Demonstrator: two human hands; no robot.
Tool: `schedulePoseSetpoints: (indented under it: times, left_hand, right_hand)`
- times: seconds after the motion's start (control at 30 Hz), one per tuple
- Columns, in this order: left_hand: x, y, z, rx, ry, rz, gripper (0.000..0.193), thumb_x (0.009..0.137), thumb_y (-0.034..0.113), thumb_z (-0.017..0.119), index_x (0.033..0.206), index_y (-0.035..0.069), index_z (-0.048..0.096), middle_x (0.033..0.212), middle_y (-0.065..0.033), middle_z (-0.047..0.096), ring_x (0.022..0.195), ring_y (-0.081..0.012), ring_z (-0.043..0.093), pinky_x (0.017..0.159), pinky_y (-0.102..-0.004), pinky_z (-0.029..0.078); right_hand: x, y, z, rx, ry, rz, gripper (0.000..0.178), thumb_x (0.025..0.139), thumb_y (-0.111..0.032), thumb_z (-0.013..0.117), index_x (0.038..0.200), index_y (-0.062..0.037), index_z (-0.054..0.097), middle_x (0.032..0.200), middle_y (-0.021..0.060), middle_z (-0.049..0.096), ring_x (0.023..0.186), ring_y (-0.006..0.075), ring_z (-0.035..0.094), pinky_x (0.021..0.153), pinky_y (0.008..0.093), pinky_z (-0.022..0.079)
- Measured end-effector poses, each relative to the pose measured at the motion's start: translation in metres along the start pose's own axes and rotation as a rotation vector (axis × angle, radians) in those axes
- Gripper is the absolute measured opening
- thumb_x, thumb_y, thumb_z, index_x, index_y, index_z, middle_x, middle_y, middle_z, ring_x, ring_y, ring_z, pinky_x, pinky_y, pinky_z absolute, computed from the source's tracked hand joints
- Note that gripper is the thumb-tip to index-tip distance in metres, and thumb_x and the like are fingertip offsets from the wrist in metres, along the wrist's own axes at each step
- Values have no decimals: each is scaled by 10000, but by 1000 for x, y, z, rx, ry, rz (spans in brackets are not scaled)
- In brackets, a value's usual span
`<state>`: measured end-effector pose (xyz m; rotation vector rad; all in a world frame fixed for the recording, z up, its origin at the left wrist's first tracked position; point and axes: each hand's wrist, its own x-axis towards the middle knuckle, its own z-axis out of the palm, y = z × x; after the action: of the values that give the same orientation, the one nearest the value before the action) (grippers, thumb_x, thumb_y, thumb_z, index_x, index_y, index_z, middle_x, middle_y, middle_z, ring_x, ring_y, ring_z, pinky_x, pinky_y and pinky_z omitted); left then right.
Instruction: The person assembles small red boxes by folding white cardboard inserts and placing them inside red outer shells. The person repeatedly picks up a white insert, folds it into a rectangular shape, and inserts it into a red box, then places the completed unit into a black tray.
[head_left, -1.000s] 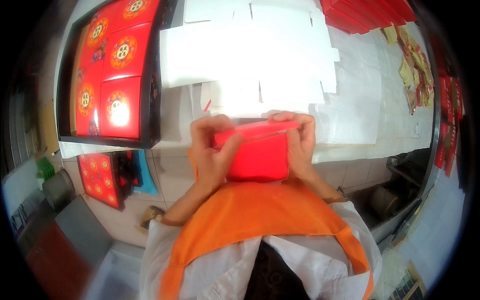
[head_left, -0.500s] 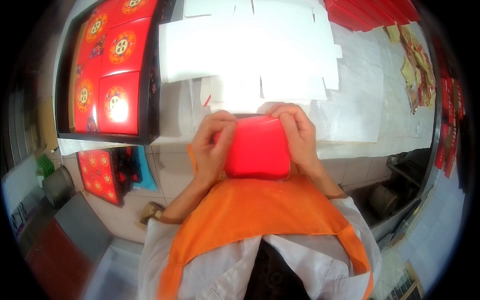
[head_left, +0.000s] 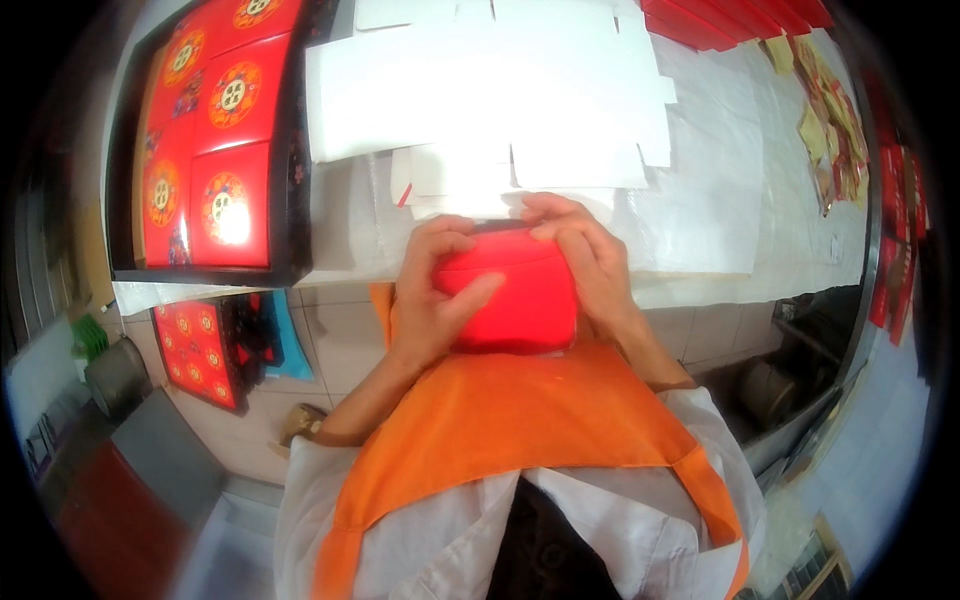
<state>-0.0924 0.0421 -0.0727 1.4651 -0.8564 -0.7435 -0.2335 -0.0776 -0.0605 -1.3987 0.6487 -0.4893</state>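
Observation:
Close to my orange apron, at the near edge of the table, I hold a small red box (head_left: 515, 305) between both hands. A crease runs across the box near its far edge, like a folded flap. My left hand (head_left: 437, 285) grips the box's left side, its thumb lying across the red face and its fingers at the far left corner. My right hand (head_left: 590, 260) holds the far right corner, thumb and fingers bent over the edge. The box's underside is hidden.
Flat white cardboard sheets (head_left: 470, 95) lie stacked ahead. To the left stands a black tray (head_left: 290, 200) of red patterned boxes (head_left: 233, 95). Gold-and-red packets (head_left: 833, 120) and more red boxes (head_left: 735, 18) lie at the right. Another patterned box set (head_left: 200, 345) sits below the table.
My left thumb has moved inward from the box's edge onto its red face. A crease now shows near the far edge, and my right fingers have shifted slightly at the corner.

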Motion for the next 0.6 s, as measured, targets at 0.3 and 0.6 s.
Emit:
schedulePoseSetpoints:
  times: [0.3,0.6]
  left_hand:
    - [0,-7,-2,-30,-8,-14,304,664,12,676,922,37,517,1032,-96,496,984,-215,485,864,-297,383]
    - [1,-4,-3,-14,-17,-10,267,679,-7,659,906,32,525,1011,-97,505,967,-214,491,856,-294,384]
  right_hand:
    - [10,-11,-6,145,-127,150,307,939,-176,346,959,16,585,1172,123,512,1032,186,500,903,288,382]
    - [8,-16,-6,-8,-153,149,273,915,-110,362,968,30,590,1155,134,526,1058,207,501,909,286,385]
